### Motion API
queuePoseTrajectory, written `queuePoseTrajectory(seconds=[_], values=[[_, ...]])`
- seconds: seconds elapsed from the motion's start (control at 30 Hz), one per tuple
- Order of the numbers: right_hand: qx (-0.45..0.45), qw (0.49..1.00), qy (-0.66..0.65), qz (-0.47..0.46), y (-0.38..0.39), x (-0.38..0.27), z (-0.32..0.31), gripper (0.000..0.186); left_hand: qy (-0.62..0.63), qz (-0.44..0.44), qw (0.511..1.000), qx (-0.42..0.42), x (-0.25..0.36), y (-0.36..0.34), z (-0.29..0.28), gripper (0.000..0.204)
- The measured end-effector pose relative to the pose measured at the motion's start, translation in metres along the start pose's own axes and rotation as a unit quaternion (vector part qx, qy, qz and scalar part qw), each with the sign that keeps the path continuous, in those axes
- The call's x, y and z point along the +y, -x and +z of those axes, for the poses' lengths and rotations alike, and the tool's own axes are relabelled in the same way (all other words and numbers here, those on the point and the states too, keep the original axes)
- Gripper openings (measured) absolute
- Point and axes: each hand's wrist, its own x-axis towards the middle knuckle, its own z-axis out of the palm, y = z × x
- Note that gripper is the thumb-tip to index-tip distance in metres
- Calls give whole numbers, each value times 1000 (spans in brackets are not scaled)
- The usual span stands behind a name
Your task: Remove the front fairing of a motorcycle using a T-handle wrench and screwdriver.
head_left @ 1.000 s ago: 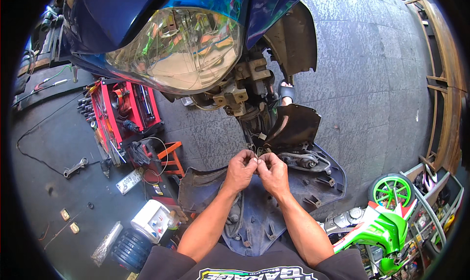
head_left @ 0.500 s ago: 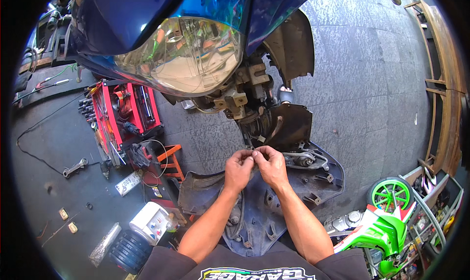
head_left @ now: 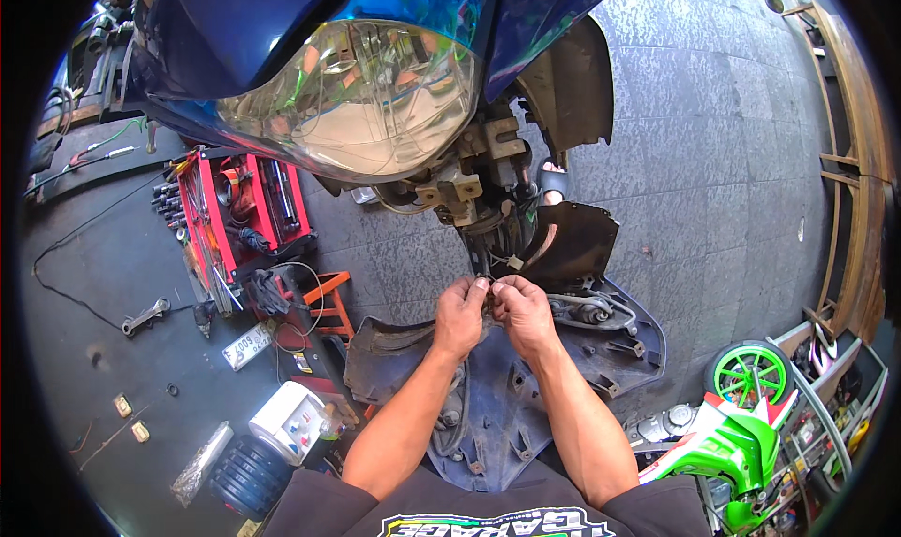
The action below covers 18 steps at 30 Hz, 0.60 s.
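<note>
My left hand (head_left: 460, 315) and my right hand (head_left: 524, 315) are close together, thumbs and fingertips pinched. Between them is a thin dark wire (head_left: 492, 281), mostly hidden by the fingers. Just above the right hand a small pale connector (head_left: 513, 264) hangs from the wiring. Beneath both hands lies a dusty dark-blue front fairing (head_left: 502, 396), its inner side up, with lamp units and tubing attached. Straight ahead stands the motorbike's clear headlight (head_left: 371, 105) under blue bodywork, with the bared front fork parts (head_left: 465, 188) below it.
A red tool chest (head_left: 244, 208) full of tools stands at the left, with an orange step stool (head_left: 328, 302) near it. At lower left are a white dispenser (head_left: 284, 420) and a blue water bottle (head_left: 249, 481). A green motorbike model (head_left: 727, 457) sits at lower right. Another person's foot (head_left: 554, 180) shows beyond the fork.
My hands have drawn slightly apart at the fingertips, the right one shifting a little right and its fingers curling. The view has tilted slightly, moving the bike parts a little.
</note>
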Motion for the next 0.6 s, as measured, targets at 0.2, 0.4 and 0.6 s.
queuePoseTrajectory(seconds=[0.2, 0.4, 0.6], values=[[-45, 981, -180, 58, -2, 2, -6, 4, 58, -45, 995, -67, -2, -2, -3, 23], [-28, 968, -219, 115, -6, 1, -9, 12, 119, -77, 985, -94, -7, -5, -6, 21], [-35, 958, -246, 141, -10, 5, -15, 10, 151, -110, 977, -106, -6, -6, -8, 20]])
